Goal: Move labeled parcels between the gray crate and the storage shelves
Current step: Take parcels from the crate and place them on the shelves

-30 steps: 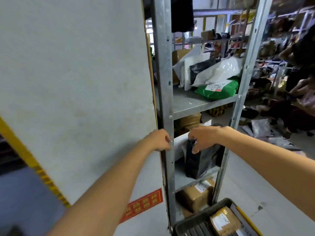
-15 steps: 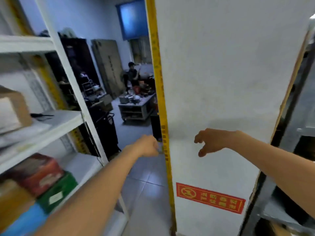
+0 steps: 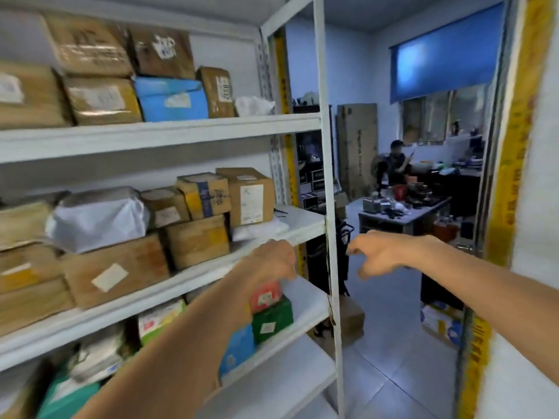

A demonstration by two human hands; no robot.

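Hands emptied since black parcel was set on gray rack: left hand [image 3: 273,260] loosely curled, right hand [image 3: 379,252] released. View swung to white storage shelves [image 3: 169,131] packed with labeled parcels [image 3: 116,269]; next pick expected. Gray crate unseen.

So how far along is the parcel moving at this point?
Looks done: many labeled parcels already sit on the white shelves, such as the blue parcel. In hand: nothing; the left hand and right hand are both empty in front of the shelves. Left: cannot judge, since the gray crate is out of view.
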